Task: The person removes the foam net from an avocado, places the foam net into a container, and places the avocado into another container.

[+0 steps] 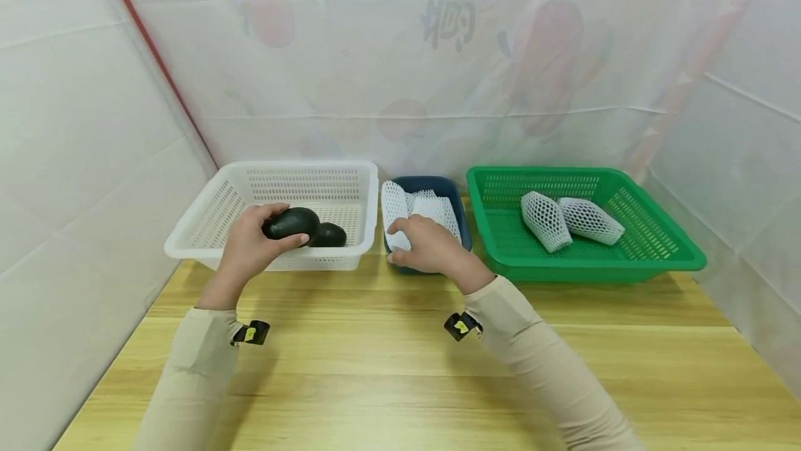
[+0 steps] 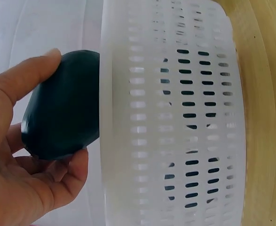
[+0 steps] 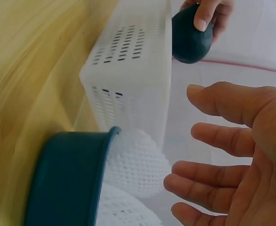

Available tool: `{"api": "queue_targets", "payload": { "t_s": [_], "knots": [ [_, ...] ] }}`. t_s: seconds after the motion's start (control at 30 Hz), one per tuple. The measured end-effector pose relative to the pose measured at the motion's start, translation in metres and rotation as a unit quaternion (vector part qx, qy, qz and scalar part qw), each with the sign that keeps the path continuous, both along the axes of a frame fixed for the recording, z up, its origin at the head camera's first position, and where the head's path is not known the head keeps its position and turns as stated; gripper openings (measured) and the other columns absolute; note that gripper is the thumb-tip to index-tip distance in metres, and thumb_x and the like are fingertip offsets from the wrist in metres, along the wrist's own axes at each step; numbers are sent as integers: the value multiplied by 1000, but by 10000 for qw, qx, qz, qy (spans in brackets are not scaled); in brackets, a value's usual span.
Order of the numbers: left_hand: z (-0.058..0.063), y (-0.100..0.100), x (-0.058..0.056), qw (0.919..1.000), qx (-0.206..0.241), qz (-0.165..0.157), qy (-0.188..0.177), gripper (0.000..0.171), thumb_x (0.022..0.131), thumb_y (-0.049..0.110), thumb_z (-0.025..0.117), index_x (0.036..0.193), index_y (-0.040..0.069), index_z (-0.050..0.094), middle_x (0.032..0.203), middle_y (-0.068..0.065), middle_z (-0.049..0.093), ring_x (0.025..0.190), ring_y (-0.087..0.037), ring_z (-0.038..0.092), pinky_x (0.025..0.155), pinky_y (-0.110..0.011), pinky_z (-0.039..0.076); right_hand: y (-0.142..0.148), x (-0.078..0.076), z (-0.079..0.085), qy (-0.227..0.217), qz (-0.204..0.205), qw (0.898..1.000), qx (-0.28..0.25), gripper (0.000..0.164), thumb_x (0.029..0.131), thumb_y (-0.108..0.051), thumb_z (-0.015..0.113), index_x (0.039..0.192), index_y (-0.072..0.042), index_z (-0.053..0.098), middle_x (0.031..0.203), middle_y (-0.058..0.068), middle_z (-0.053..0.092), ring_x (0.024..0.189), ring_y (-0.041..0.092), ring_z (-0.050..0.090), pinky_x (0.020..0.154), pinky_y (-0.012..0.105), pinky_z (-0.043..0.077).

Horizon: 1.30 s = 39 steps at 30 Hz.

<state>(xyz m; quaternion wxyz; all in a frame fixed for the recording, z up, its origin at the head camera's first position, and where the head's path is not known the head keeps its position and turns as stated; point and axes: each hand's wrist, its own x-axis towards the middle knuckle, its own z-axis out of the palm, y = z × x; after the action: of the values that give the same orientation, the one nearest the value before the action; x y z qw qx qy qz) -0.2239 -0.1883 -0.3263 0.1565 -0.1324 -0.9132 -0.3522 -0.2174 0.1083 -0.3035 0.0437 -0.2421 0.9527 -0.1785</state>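
Note:
My left hand [image 1: 249, 241] grips a smooth dark green avocado [image 1: 291, 224], fingers on one side and thumb on the other. It holds the fruit at the near rim of the white basket [image 1: 219, 253]. Another avocado [image 1: 329, 235] lies inside; in the left wrist view dark shapes show through the slots. My right hand [image 1: 432, 244] is over the small blue bin [image 1: 462, 218], which holds several white foam net sleeves [image 1: 394, 202]. In the right wrist view its fingers [image 3: 213, 101] are spread and apart from the sleeves [image 3: 135, 165], holding nothing.
On the right stands a green basket [image 1: 588, 274] with two net-sleeved pieces [image 1: 546, 222] in it. All three containers stand in a row at the back of the wooden table [image 1: 350, 361]. White printed sheeting [image 1: 400, 55] hangs behind and at both sides.

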Motion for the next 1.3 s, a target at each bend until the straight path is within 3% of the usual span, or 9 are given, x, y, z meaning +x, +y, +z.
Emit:
{"api": "queue_targets", "payload": {
  "t_s": [0.17, 0.43, 0.73, 1.0, 1.1, 1.3],
  "knots": [
    [0, -5, -3, 9997, -104, 171, -155, 65, 73, 28, 80, 126, 0, 55, 119, -24, 51, 106, -41, 47, 82, -52, 38, -5, 1, -3, 76, 83, 9999, 111, 44, 84, -24, 68, 123, -7, 57, 116, 12, 57, 103, 24, 53, 83, 39, 44],
    [-1, -9, -6, 9983, -193, 183, -519, 67, 77, 29, 77, 132, 1, 50, 121, -25, 47, 108, -42, 45, 85, -54, 38, -6, 3, -7, 77, 49, 9998, 186, 45, 83, -26, 69, 123, -8, 57, 116, 11, 57, 104, 22, 53, 85, 38, 44],
    [0, -8, -6, 9984, -381, 66, -408, 59, 79, 26, 75, 129, 2, 53, 120, -24, 50, 107, -40, 48, 83, -55, 39, -4, 4, -8, 29, -28, 10000, 87, 47, 83, -27, 71, 123, -8, 57, 117, 10, 57, 105, 23, 53, 85, 39, 44],
    [0, 7, -4, 9924, -1011, -426, -562, 55, 82, 29, 71, 126, 1, 55, 124, -26, 51, 112, -43, 47, 89, -56, 37, 5, 2, -6, -63, -77, 9997, 220, 47, 84, -30, 69, 123, -8, 57, 117, 12, 56, 104, 24, 53, 83, 40, 45],
    [1, 15, -4, 9905, -1080, -582, -619, 53, 81, 27, 71, 126, 2, 56, 124, -25, 52, 115, -42, 44, 91, -55, 36, 10, 0, -4, -73, -86, 9996, 245, 47, 83, -29, 70, 123, -7, 57, 118, 13, 56, 106, 25, 52, 85, 40, 44],
    [7, 32, -4, 9881, -1092, -838, -690, 54, 79, 28, 73, 124, 1, 57, 121, -23, 55, 106, -39, 51, 83, -52, 42, 19, -2, 3, -219, -30, 9993, 304, 50, 85, -29, 68, 126, -6, 55, 123, 14, 54, 110, 27, 51, 88, 42, 43]
  ]
}}
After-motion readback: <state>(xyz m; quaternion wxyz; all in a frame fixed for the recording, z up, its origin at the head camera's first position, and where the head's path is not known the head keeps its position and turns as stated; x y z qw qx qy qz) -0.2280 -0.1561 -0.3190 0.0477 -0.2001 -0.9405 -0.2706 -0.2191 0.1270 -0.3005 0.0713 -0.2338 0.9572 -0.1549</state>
